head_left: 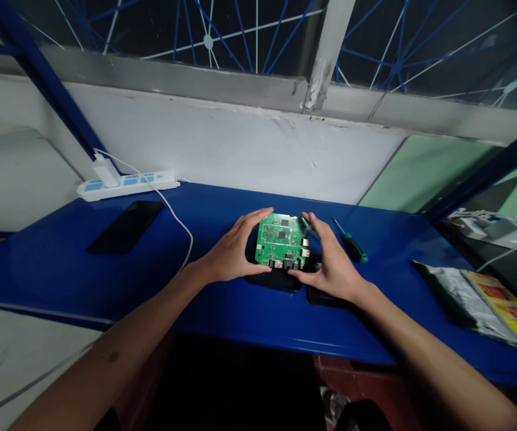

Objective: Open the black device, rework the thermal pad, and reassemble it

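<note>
Between my two hands a green circuit board [280,239] is held up, tilted towards me, with chips on its face and ports along its near and right edges. My left hand [236,248] grips its left side, thumb at the near edge and fingers at the far one. On the right side my right hand [330,257] holds it the same way. Below the board lies a black plastic piece [276,280], partly hidden. Another black piece [324,296] sits under my right hand, mostly covered. A screwdriver [352,244] with a green and black handle rests just beyond my right hand.
A white power strip [128,184] with a plugged-in charger [106,170] stands at the back left; its white cable [180,221] trails over the blue table [213,311]. A black phone [126,227] lies on the left. A shiny snack packet [487,302] is at the right.
</note>
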`<state>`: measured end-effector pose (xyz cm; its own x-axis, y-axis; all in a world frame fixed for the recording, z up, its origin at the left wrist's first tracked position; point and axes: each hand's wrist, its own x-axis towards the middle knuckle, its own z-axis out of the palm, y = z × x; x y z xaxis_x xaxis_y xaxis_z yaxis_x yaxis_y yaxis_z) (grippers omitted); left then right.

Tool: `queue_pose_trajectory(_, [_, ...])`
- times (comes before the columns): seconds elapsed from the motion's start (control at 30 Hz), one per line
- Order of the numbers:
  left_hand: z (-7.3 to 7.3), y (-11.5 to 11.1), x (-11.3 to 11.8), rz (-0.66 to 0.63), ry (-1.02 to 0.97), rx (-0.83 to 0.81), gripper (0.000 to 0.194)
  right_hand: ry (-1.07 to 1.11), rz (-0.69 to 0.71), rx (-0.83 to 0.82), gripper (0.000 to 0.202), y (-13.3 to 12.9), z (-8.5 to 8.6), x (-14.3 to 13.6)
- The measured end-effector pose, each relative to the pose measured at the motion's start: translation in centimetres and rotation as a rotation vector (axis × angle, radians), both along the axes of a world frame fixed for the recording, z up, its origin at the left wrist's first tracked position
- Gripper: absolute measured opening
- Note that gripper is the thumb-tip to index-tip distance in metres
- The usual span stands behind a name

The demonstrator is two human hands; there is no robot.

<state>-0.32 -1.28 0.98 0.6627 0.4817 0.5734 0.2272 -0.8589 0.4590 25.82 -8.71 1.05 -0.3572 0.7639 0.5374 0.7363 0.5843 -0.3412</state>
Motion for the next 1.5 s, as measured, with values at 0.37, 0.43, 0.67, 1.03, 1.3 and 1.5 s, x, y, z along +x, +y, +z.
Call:
queue_pose_trajectory(0.37, [-0.07,-0.09,-0.03,-0.019,0.013,-0.024,0.108,0.010,0.005,-0.005,0.119,0.01,-0.01,-0.02])
queue_pose_trajectory(0.43, [-0.07,-0.11,-0.04,-0.017,0.022,-0.026,0.108,0.012,0.007,-0.004,0.120,0.04,-0.02,0.01])
queue_pose_trajectory(0.67, [-0.11,-0.07,-0.03,-0.014,0.018,-0.016,0.107,0.004,0.003,0.004,0.121,0.02,0.07,0.03])
queue_pose_trajectory(1.03, [-0.18,-0.06,0.00,-0.011,0.014,-0.002,0.106,-0.009,-0.003,0.000,0.120,0.07,0.01,0.09])
queue_pose_trajectory(1.3, [-0.17,-0.14,-0.01,-0.001,0.017,-0.009,0.107,-0.002,0.002,-0.003,0.120,0.04,0.08,0.12])
queue_pose_trajectory(1.5, [-0.10,-0.13,-0.05,0.007,0.029,0.015,0.107,0.000,0.003,-0.003,0.120,0.05,0.05,0.11])
